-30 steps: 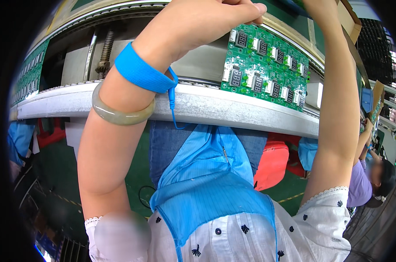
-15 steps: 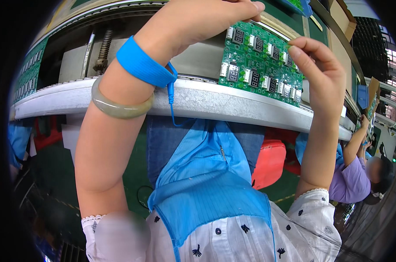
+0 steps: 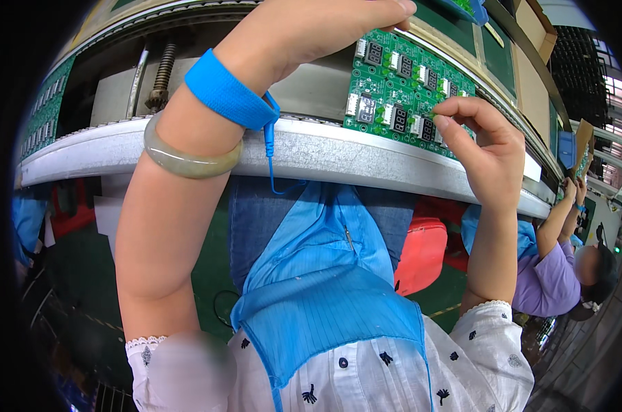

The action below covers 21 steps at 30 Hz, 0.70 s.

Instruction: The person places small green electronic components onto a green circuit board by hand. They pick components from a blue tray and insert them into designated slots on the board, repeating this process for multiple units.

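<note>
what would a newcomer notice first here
The bright blue wristband on the left arm probably catches the eye first, with a pale bangle nearer the elbow. Next comes the green circuit board with digit displays, along the silver rail, the right hand over its right side.

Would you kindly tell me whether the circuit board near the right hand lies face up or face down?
Face up: the green circuit board shows its white connectors and dark digit displays, with the right hand partly covering it.

Blue wristband [image 3: 230, 93] with a blue cord [image 3: 270, 145], shiny bangle [image 3: 191, 164], blue apron [image 3: 324, 309], jeans [image 3: 250, 226], white shirt [image 3: 366, 388] with lacy sleeves [image 3: 489, 336].
</note>
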Available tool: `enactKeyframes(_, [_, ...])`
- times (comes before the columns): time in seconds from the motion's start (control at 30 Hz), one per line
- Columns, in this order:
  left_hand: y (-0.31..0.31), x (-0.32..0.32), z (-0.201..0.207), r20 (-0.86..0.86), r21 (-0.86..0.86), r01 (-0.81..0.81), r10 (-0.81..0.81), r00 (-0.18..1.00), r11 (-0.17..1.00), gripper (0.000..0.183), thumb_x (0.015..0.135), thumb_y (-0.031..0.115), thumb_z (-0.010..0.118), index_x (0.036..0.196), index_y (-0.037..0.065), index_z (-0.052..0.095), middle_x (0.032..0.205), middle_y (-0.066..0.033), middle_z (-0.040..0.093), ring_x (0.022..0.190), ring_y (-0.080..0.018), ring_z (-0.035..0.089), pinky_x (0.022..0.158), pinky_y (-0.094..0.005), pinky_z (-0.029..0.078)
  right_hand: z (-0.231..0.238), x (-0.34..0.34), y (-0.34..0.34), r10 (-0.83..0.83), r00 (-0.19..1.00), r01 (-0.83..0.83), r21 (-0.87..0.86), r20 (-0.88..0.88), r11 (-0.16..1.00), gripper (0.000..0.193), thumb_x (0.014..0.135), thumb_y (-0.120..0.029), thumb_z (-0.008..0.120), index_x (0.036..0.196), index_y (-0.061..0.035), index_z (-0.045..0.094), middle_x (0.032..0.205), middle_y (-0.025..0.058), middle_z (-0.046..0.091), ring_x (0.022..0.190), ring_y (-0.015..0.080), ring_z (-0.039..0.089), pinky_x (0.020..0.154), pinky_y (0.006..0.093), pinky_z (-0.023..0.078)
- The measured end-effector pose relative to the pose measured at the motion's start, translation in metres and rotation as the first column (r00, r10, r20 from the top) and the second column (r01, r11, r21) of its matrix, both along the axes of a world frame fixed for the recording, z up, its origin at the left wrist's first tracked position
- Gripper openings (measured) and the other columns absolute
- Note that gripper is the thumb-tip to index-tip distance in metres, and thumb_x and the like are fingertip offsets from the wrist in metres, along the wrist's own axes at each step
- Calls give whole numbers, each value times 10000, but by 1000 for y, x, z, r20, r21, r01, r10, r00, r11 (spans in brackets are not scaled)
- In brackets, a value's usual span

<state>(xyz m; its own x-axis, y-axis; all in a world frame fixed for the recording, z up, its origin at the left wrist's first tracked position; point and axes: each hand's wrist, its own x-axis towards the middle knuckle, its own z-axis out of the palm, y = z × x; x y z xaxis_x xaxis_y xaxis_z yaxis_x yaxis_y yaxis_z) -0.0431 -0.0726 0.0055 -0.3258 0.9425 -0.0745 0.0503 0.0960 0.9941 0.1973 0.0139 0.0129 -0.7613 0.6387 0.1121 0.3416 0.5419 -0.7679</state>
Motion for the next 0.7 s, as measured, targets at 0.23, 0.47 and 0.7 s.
enactKeyframes(0.23, [5,-1,-8,33,-3,-4,4,999,1000,302,990,275,671,937,-12,750,739,12,639,650,-53,492,588,-228,410,-3,-1,3,151,986,-163,225,71,961,157,787,-26,734,941,-35,763,871,59,734,848,181,669,770,295,527])
enactKeyframes(0.47, [1,1,2,0,-44,-11,11,1000,999,303,993,274,667,937,-13,747,732,10,634,642,-57,489,583,-227,407,1,-4,-2,208,965,-252,365,157,896,180,755,-7,752,926,-60,761,857,62,723,850,232,658,768,351,526])
enactKeyframes(0.7, [3,1,2,3,-56,-19,19,1000,998,311,993,280,667,939,-16,746,716,15,621,632,-55,476,569,-229,396,4,-6,-2,251,929,-362,522,273,772,221,768,-43,770,981,-97,755,831,47,707,872,227,645,795,368,458])
